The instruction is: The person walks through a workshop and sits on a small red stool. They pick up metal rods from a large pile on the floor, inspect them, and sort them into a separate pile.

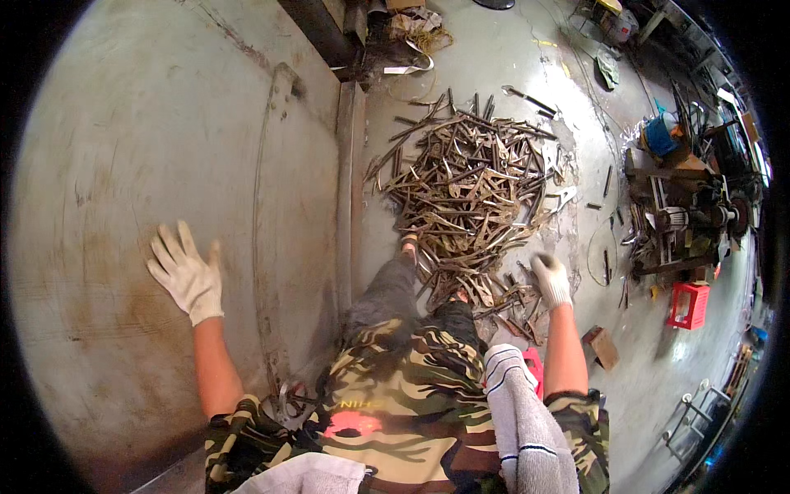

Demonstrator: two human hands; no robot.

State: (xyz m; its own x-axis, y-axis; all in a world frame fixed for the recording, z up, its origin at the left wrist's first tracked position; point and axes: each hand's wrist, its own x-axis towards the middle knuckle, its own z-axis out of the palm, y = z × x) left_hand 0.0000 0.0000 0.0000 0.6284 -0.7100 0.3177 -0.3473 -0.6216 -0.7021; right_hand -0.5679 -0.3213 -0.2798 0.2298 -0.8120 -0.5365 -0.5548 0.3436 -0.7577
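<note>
My left hand (187,276), in a white work glove, lies flat with fingers spread on a large grey metal sheet (164,148) at the left. My right hand (550,280), also gloved, reaches down to the near edge of a big pile of curved brownish metal pieces (469,181) on the concrete floor. Whether its fingers grip a piece I cannot tell. My legs in dark trousers and a camouflage shirt fill the lower middle, with my feet at the pile's edge.
A machine with a motor (683,218) stands at the right, a red plastic stool (690,303) beside it. A small wooden block (602,346) lies near my right arm. Scrap and debris (415,33) sit at the top. A striped towel hangs at my chest.
</note>
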